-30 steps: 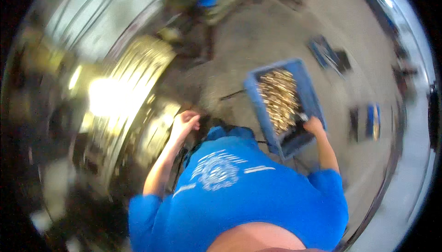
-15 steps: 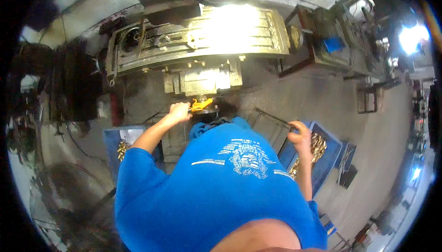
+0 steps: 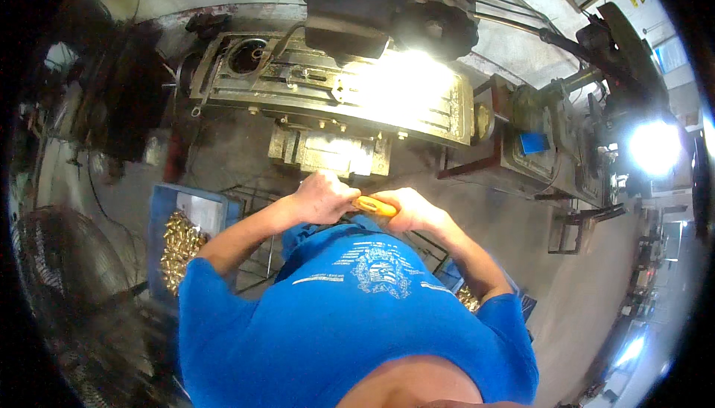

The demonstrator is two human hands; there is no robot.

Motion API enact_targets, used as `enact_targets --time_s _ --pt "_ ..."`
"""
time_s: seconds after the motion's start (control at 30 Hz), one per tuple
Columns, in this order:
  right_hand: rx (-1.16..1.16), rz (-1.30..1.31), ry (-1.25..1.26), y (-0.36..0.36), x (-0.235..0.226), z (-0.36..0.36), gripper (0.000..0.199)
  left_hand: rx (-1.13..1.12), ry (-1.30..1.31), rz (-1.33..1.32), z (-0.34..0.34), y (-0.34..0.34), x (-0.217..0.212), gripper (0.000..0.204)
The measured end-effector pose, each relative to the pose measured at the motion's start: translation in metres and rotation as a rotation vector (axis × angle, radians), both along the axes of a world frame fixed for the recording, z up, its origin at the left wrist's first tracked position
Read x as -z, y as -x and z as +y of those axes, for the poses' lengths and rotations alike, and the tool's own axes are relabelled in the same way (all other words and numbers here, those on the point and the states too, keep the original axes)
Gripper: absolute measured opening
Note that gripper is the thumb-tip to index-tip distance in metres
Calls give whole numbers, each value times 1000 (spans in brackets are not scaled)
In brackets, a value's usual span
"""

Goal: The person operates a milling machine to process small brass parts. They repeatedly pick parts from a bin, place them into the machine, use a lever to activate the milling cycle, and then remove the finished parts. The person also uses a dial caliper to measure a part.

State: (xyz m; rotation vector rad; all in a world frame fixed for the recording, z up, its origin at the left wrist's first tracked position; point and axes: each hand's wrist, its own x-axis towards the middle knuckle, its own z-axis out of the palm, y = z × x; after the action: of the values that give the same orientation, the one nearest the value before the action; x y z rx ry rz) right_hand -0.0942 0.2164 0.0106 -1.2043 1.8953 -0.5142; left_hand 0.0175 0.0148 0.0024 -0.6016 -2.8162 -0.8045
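Observation:
Both hands meet in front of my blue shirt, just below the near side of the machine. My right hand (image 3: 411,210) is closed on a yellow-orange tool (image 3: 375,205), a smooth, elongated piece whose exact kind I cannot make out. Against its left end is my left hand (image 3: 325,198), fingers curled into a fist; whatever lies inside it is hidden. Beyond the hands stands a milling machine, with its long slotted metal table (image 3: 298,95) brightly lit at the right half.
A blue crate (image 3: 159,207) of small brass-coloured parts (image 3: 179,248) stands to my left. More brass parts (image 3: 468,298) show beneath my right forearm. The dark machine head (image 3: 350,9) overhangs the table. A bench with a blue object (image 3: 533,143) stands at right, a fan (image 3: 82,296) at lower left.
My right hand has come from over the right crate to the yellow-orange tool. My left hand and the tool have moved right and closer to me. The view has tilted up, revealing the machine head.

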Motion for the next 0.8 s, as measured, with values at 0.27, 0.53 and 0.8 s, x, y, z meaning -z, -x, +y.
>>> enact_targets --time_s 0.27,0.53,0.8 --pt "225 507 -227 46 -21 -26 27 -929 -244 -122 -90 13 33 29" --pt "120 602 496 104 27 -60 45 -859 -536 -140 -80 -5 70 21" --pt "155 164 -150 17 4 -38 23 -336 -115 178 -17 -4 23 32"
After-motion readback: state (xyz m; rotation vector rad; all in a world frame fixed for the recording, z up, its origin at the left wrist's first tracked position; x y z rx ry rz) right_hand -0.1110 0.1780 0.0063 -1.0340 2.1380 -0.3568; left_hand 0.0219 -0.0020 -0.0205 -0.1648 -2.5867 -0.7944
